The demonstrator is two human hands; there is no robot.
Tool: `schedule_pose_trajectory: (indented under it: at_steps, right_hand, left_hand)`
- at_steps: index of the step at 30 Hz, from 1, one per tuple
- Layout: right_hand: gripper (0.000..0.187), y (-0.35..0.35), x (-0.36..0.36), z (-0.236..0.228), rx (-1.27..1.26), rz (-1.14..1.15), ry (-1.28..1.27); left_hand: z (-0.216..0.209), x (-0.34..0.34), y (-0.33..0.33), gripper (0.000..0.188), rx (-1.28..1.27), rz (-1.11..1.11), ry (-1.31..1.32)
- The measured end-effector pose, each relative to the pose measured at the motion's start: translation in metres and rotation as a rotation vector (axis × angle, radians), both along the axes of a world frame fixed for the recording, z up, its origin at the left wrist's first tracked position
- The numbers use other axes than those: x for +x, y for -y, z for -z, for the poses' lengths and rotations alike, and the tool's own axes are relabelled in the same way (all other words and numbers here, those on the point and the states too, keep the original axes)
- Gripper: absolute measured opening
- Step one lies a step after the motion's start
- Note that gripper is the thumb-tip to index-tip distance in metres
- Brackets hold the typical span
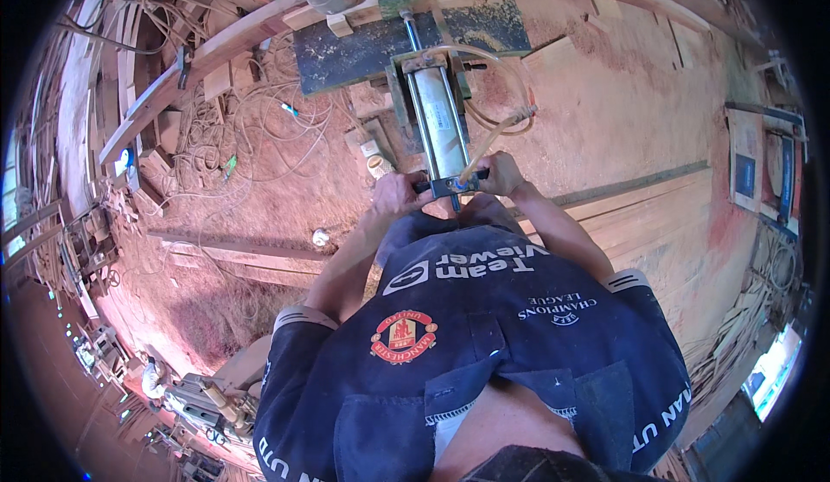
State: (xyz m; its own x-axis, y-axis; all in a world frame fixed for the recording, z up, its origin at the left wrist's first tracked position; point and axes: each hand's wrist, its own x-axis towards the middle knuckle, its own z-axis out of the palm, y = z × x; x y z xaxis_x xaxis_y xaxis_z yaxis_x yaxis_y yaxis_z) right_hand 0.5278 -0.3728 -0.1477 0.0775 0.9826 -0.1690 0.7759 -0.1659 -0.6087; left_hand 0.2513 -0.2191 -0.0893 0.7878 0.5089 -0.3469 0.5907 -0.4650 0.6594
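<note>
A long metal pneumatic cylinder (438,117) with clear hoses runs from a dark green machine plate (363,50) toward me. My left hand (396,193) grips the left side of its near end cap (450,185). On the right side of the same cap sits my right hand (501,173), fingers closed around it. Both forearms reach forward over my dark blue shirt, which fills the lower part of the view. What lies under the cap is hidden by my hands.
Sawdust covers the floor. Tangled thin cables (251,127) and wood offcuts lie at left. Long planks (657,214) are stacked at right, a timber beam (233,248) lies at lower left, and a curved wooden rail (199,63) runs at upper left.
</note>
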Motion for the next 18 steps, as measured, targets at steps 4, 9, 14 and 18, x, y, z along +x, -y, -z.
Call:
schedule_pose_trajectory:
  at_steps: [4,9,14,18]
  right_hand:
    - [0.040,-0.001,0.000,-0.004,-0.034,-0.019,-0.014]
    - [0.047,-0.002,0.001,-0.004,-0.060,-0.019,-0.007]
    - [0.072,-0.001,0.002,-0.004,-0.107,-0.011,-0.083]
    - [0.072,-0.001,0.001,-0.006,-0.067,-0.014,-0.056]
  left_hand:
    - [-0.003,-0.003,-0.001,0.060,-0.036,-0.003,0.029]
    - [0.007,-0.001,0.002,0.059,0.033,-0.006,0.012]
    - [0.016,-0.006,0.003,0.056,0.068,0.005,0.040]
    - [0.018,-0.006,0.004,0.060,0.029,-0.037,0.063]
